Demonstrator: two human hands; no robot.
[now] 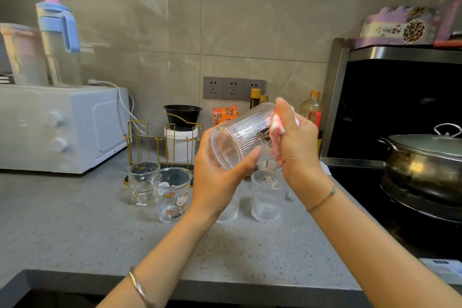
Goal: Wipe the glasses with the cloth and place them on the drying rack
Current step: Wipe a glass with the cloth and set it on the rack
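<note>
the ribbed glass (240, 135) is in the air, tipped on its side, in front of the drying rack (160, 142) and to the right of it. the left hand (220, 172) carries it, and this grip is wrapped round the near end, thumb on the lower side. the right hand (295, 140) has its grip pinched on a bunched pink and white cloth (276, 130) and presses it on the far end of the glass. whether the cloth goes inside the glass cannot be told.

the task seems to be at its beginning. no glass can be seen on the rack. four more glasses wait on the desk (87, 220): a small clear glass (144, 184) and a printed glass (172, 194) just in front of the rack, touching or almost touching each other, then a second ribbed glass (266, 195) further to the right of the rack, and one more half hidden behind the left wrist. so the wiping of this glass is in hand, and its placing and all the others are left.

for writing, the printed glass shows a cartoon cat and the words "hello ki…", probably hello kitty. a purple box (397, 27) far to the right of the rack and above it has printed characters, too blurred to read.
</note>
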